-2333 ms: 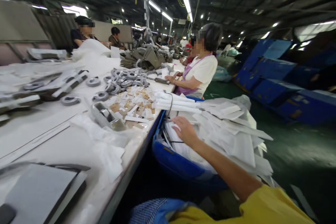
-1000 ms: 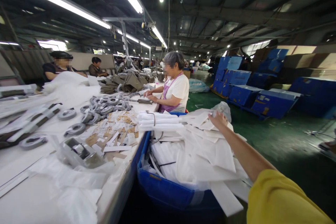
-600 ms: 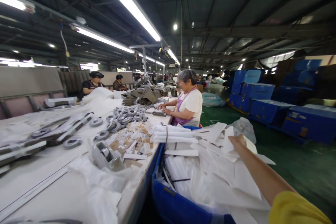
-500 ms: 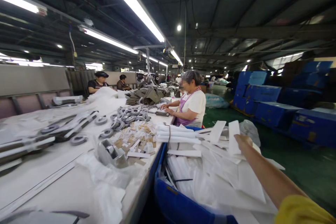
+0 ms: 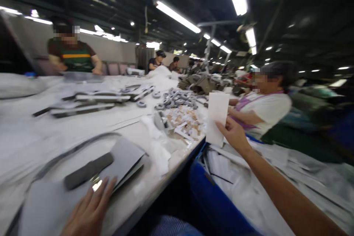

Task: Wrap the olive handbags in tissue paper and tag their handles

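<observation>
My right hand [image 5: 235,135] grips a white rectangular sheet [image 5: 217,115] near its lower edge, thumb in front, holding it upright between the table and the blue bin [image 5: 206,188]. On the left, my left hand [image 5: 90,208] lies with fingers stretched out on a flat light-grey bag-like piece [image 5: 124,155]. Beside its fingertips are a shiny metal fitting [image 5: 96,183] and a darker grey flap [image 5: 88,171]. A long grey strap [image 5: 69,149] curves round behind this piece. Motion blurs some of the detail.
Grey rolls [image 5: 177,99], paper scraps [image 5: 184,118] and a tape dispenser [image 5: 163,121] lie on the white table [image 5: 121,121]. White sheets [image 5: 276,177] fill the bin. A co-worker [image 5: 272,107] sits at the right; another person [image 5: 74,53] stands across the table.
The view has swung left. My right hand has lifted the white sheet from over the bin and brought it toward the table. My left hand has come into view on the grey piece.
</observation>
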The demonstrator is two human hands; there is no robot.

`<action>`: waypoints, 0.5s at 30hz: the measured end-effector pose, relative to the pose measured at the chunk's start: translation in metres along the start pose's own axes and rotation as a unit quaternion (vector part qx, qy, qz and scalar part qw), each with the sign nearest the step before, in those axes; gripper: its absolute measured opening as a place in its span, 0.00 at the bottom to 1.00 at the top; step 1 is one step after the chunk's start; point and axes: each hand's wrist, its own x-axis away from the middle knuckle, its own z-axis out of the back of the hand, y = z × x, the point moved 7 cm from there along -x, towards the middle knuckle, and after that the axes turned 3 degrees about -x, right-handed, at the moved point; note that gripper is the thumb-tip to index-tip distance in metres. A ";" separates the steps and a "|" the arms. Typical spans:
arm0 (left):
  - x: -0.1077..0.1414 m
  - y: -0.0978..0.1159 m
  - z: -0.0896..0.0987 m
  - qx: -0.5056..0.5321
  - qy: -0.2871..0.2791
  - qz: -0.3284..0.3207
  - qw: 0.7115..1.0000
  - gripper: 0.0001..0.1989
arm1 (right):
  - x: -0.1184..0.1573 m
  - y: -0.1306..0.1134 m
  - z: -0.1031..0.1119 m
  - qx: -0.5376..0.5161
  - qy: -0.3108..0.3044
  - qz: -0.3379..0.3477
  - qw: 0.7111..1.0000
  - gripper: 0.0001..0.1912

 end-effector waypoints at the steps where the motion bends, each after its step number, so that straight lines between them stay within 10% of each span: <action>1: 0.010 0.000 0.002 -0.030 -0.036 0.000 0.999 0.30 | 0.002 -0.029 -0.034 -0.002 -0.040 0.047 0.998 0.23; 4: 0.017 -0.001 0.004 -0.080 -0.094 0.014 0.992 0.30 | 0.023 -0.122 -0.123 -0.009 -0.136 0.246 0.960 0.17; 8: 0.006 0.000 0.003 -0.098 -0.110 0.025 0.989 0.29 | 0.082 -0.213 -0.213 -0.053 -0.254 0.484 0.836 0.23; 15: 0.010 0.004 0.004 -0.110 -0.086 0.045 0.989 0.28 | 0.148 -0.243 -0.315 -0.015 -0.367 0.553 0.748 0.22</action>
